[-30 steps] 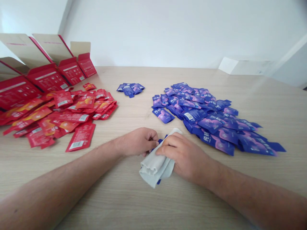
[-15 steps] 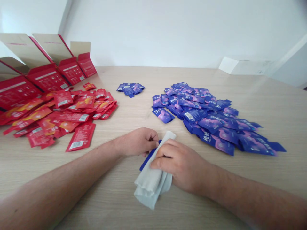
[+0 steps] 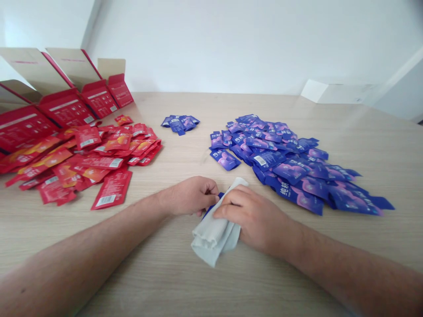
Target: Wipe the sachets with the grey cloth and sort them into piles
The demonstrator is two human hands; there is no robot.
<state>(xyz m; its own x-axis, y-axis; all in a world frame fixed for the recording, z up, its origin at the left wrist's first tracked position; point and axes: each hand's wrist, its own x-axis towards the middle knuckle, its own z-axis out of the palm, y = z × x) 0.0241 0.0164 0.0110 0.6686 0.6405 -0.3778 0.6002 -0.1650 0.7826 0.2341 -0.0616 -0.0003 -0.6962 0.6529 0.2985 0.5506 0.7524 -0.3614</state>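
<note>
Near the table's front middle, my left hand (image 3: 189, 196) is closed in a pinch on the upper end of a blue sachet (image 3: 207, 213). Most of that sachet is covered by a folded white cloth (image 3: 211, 233). My right hand (image 3: 257, 218) grips the cloth between thumb and fingers and presses it against the sachet. The cloth's loose layers hang toward me. Beyond my right hand spreads a heap of blue-purple sachets (image 3: 291, 169), and left of my hands lies a heap of red and orange sachets (image 3: 112, 187).
Several opened red cardboard boxes (image 3: 66, 108) stand in a row at the back left, flaps up. A small group of blue sachets (image 3: 178, 123) lies at the back middle. A white object (image 3: 330, 91) stands by the wall, back right. Everything is on a pale wooden table (image 3: 158, 281).
My right hand has slid the cloth up and slightly right, away from me, along the sachet, covering more of it. My left hand keeps its pinch in the same spot.
</note>
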